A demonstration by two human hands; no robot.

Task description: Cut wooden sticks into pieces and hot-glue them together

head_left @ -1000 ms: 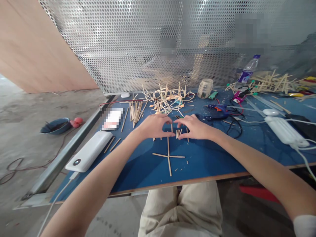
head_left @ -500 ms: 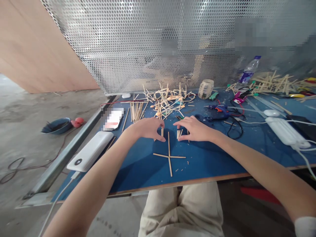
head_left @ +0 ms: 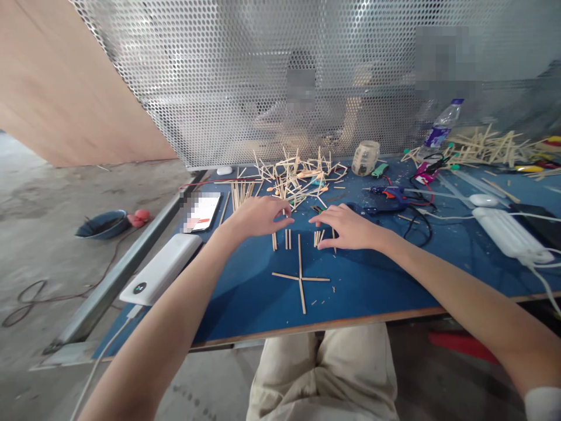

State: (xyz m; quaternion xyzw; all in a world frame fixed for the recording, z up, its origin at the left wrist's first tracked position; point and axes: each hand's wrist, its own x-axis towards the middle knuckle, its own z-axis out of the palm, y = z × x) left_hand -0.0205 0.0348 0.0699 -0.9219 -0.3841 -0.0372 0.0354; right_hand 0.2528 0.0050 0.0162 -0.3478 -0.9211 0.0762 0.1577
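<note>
My left hand (head_left: 263, 216) hovers over the blue table with thumb and fingers apart and nothing visibly between them. Just below it lie short wooden sticks (head_left: 288, 239) in a small upright row, with another pair of sticks (head_left: 274, 241) to their left. My right hand (head_left: 346, 227) is open too, its thumb and fingertips parted around a small group of short sticks (head_left: 317, 238). Whether it touches them is hard to see. Another stick is partly hidden under its fingers. Nearer to me, a cross of thin sticks (head_left: 300, 278) lies flat on the table.
Behind my hands is a tangled heap of stick frames (head_left: 302, 175), beside loose sticks (head_left: 242, 193). A glue gun (head_left: 390, 199) with its cable, a jar (head_left: 366, 158) and a bottle (head_left: 439, 131) stand right. A power bank (head_left: 161, 269) and phone (head_left: 204, 211) lie left.
My left hand has moved up and away from the short sticks, which now show fully. My right hand has barely shifted, its fingers slightly lifted. The cross has not moved.
</note>
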